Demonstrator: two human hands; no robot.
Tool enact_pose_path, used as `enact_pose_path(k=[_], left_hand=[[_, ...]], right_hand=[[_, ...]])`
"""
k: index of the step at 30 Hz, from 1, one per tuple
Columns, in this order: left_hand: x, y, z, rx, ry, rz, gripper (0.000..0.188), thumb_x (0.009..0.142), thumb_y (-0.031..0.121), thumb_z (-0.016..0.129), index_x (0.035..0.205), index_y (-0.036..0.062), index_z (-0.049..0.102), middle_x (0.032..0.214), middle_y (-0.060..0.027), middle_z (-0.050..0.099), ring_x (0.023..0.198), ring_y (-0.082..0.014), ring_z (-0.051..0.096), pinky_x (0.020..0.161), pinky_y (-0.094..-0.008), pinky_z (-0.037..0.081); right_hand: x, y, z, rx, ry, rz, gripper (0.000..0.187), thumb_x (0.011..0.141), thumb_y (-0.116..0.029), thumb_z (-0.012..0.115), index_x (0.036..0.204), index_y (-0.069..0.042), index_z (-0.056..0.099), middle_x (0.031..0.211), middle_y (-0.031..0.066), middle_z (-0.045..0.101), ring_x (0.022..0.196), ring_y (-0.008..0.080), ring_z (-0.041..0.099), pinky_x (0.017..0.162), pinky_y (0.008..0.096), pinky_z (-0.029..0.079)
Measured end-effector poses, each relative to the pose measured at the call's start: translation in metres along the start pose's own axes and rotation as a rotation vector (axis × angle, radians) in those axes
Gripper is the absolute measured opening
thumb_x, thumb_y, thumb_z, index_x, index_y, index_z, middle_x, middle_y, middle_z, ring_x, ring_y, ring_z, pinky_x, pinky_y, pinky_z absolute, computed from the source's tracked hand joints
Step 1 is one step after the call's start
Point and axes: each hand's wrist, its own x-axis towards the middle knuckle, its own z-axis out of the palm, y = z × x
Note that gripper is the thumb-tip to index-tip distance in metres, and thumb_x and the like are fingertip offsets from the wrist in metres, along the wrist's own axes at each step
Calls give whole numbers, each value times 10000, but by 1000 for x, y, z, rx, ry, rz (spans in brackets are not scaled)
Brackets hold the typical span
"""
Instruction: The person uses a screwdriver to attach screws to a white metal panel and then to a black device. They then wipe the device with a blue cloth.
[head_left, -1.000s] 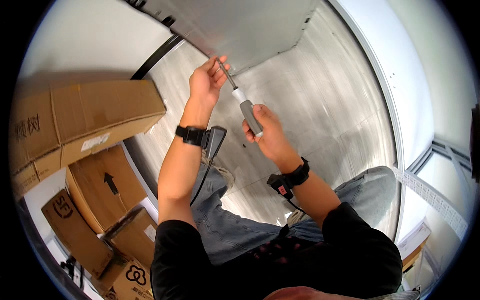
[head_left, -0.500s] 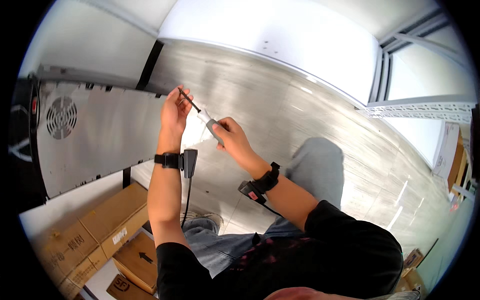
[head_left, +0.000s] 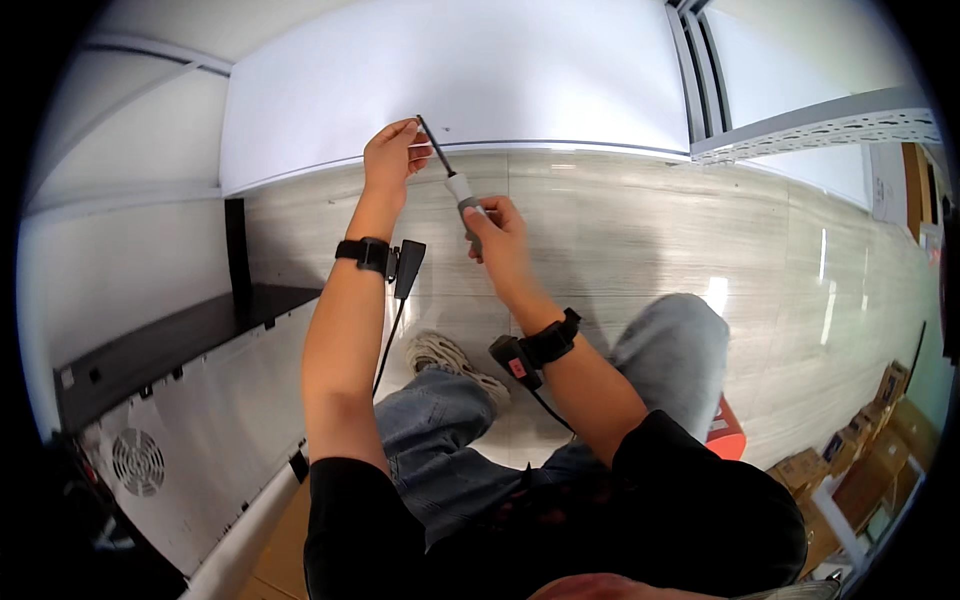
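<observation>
My right hand (head_left: 500,240) is wrapped round the grey and white handle of a screwdriver (head_left: 459,188), whose dark shaft points up and away to the left. At the shaft's tip is my left hand (head_left: 392,155), thumb and forefinger pinched together and the other fingers curled loosely. Whatever is between those fingertips is too small to make out. Beyond the tip stands a white panel (head_left: 560,80) with a small dark mark on it near the tip. Both wrists wear black straps with small dark boxes and cables.
At lower left is a grey metal case (head_left: 200,420) with a round vent. A metal frame post (head_left: 700,80) and a perforated rail (head_left: 820,138) stand at far right. Cardboard boxes (head_left: 870,470) and a red object (head_left: 726,432) lie to the right, on or near the wood-patterned floor (head_left: 600,200).
My view has turned left-to-right, so the metal case now sits lower left and the white panel lies straight ahead. Both hands and the screwdriver have moved toward the panel; the grip looks the same.
</observation>
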Motion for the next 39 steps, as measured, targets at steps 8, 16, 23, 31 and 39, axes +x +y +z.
enact_pose_path(k=[8, 16, 23, 31, 39], left_hand=[[101, -45, -19, 867, 148, 309, 391, 810, 273, 684, 1125, 62, 587, 859, -78, 673, 851, -233, 643, 775, -356, 491], [132, -56, -20, 922, 201, 378, 175, 809, 228, 674, 881, 70, 690, 833, -73, 703, 825, -243, 663, 765, -368, 501], [102, -57, -42, 675, 281, 342, 164, 800, 217, 703, 845, 60, 719, 783, -63, 697, 729, -176, 651, 688, -307, 505], [-43, -55, -106, -45, 282, 126, 227, 910, 255, 636, 948, 31, 635, 886, -61, 664, 750, -130, 617, 667, -229, 498], [-201, -85, -174, -616, 306, 74, 242, 982, 288, 491, 907, 64, 540, 863, -62, 609, 751, -161, 590, 706, -273, 540]], right_hand=[[33, 29, -3, -36, 126, -40, 181, 894, -215, 616, 961, -63, 543, 706, 12, 552, 519, 75, 483, 473, 221, 368], [36, 32, 0, -108, 152, -45, 180, 876, -177, 632, 930, -32, 541, 698, 0, 525, 557, 60, 475, 474, 223, 417], [23, 29, -6, -155, 40, -43, 171, 877, -171, 629, 935, -37, 542, 708, 3, 525, 554, 63, 472, 481, 231, 415], [-39, 57, 10, -253, -238, 30, 177, 881, -150, 612, 979, -21, 542, 720, 12, 533, 550, 69, 473, 493, 247, 399], [-146, 94, 38, -462, -482, -34, 211, 870, -174, 627, 979, -10, 551, 720, 9, 525, 567, 82, 451, 517, 254, 363]])
